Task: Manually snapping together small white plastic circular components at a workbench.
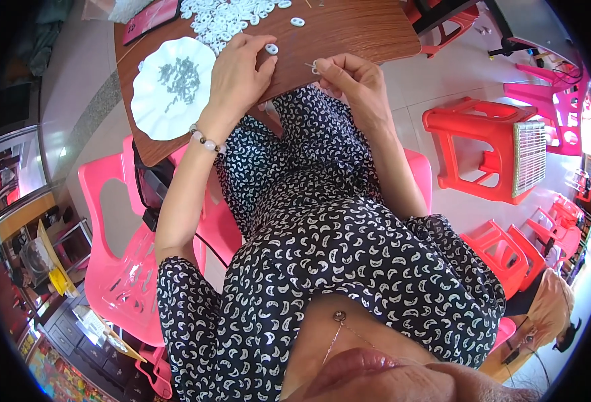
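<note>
My left hand (238, 74) is over the wooden table, thumb and index finger closed on a small white oval piece with two holes (271, 49). At the table's front edge my right hand (357, 84) pinches a tiny, thin metal-looking piece (314, 68) between thumb and index finger; its exact kind is too small to make out. A white wavy-rimmed plate (145, 100) sits left of my left hand, with a heap of small grey metal pieces (180, 79) on it. Beyond my left hand lies a pile of the white oval pieces (216, 20).
One more white oval piece (297, 22) lies apart on the brown table (356, 33). A pink flat box (151, 21) is at the far left. A red stool (473, 144) stands to the right, and a pink chair (118, 281) to the left.
</note>
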`<action>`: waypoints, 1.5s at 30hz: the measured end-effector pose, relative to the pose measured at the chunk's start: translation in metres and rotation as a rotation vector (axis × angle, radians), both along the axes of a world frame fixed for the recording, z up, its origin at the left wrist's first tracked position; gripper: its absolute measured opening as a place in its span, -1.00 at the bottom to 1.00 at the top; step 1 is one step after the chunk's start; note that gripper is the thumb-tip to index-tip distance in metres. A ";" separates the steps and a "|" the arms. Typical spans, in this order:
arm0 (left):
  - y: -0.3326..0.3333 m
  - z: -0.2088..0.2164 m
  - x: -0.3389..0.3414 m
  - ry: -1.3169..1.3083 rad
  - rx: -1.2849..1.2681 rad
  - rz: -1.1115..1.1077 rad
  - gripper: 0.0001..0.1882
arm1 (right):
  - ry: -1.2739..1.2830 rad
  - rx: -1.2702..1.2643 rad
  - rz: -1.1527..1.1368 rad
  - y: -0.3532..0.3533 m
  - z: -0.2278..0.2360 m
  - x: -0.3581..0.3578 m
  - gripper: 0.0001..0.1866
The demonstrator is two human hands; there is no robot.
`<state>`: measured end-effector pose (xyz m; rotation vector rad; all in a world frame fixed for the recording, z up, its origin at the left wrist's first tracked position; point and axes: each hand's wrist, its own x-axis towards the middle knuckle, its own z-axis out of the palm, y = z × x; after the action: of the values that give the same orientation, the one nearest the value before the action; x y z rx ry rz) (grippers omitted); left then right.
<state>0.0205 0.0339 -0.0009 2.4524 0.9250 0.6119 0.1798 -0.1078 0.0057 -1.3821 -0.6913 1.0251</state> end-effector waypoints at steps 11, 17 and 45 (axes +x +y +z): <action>0.001 0.009 0.002 -0.279 -0.736 0.151 -0.74 | -0.010 -0.018 0.039 0.000 -0.006 0.005 -0.78; -0.017 0.022 -0.024 -0.515 -1.159 0.092 -0.69 | 0.008 0.037 0.083 0.008 0.004 -0.010 -0.74; -0.047 0.013 -0.030 -0.776 -1.202 0.164 -0.70 | 0.182 0.106 0.265 0.021 0.009 -0.046 -0.80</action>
<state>-0.0098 -0.0136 0.0123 0.9608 0.7871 0.6855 0.1339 -0.0864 0.0144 -1.1084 -0.7943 1.2867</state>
